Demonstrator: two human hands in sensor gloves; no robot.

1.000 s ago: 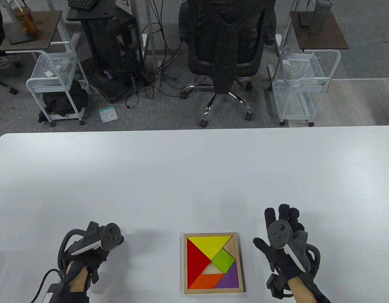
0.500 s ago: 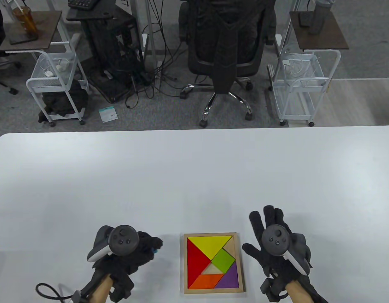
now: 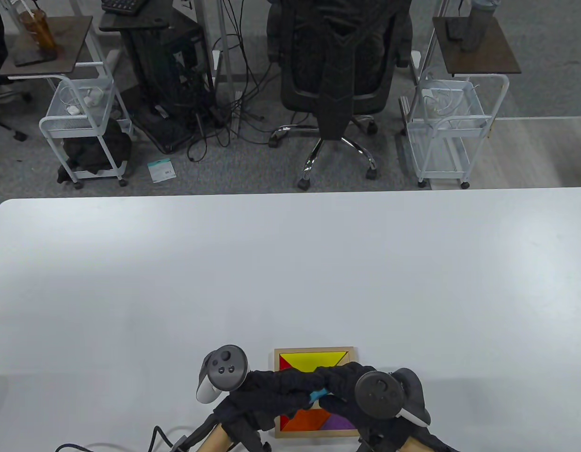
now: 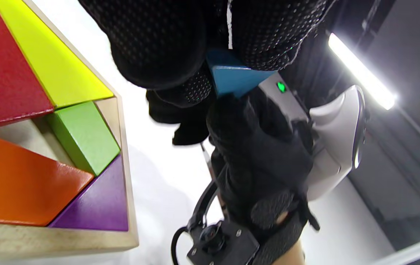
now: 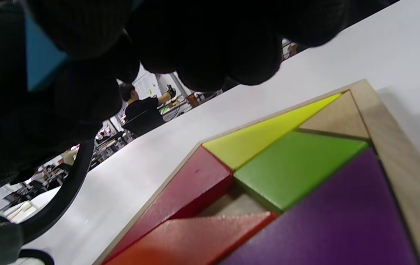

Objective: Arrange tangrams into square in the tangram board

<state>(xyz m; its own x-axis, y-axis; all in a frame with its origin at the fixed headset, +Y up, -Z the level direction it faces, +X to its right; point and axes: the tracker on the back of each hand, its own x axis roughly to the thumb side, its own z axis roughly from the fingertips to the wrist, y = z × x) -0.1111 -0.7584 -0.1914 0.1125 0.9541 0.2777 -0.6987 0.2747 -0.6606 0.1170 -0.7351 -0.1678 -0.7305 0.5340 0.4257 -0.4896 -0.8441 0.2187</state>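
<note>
The wooden tangram board (image 3: 351, 351) lies square to the near table edge, holding five pieces: yellow (image 3: 314, 360), red (image 5: 195, 184), orange (image 3: 307, 419), purple (image 3: 342, 421), green (image 4: 85, 136); two pockets gape. Above its centre the left hand (image 3: 267, 391) and right hand (image 3: 342, 381) both pinch one blue triangle (image 4: 232, 75). No writing reads.

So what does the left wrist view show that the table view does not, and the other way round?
Only the left wrist view shows the green square and the bare slot at the board's corner above it. Only the table view shows the whole table, the chair and the carts behind it. Both show the blue piece pinched between the left hand and the right hand over the board, plus the yellow, red, orange and purple pieces.
</note>
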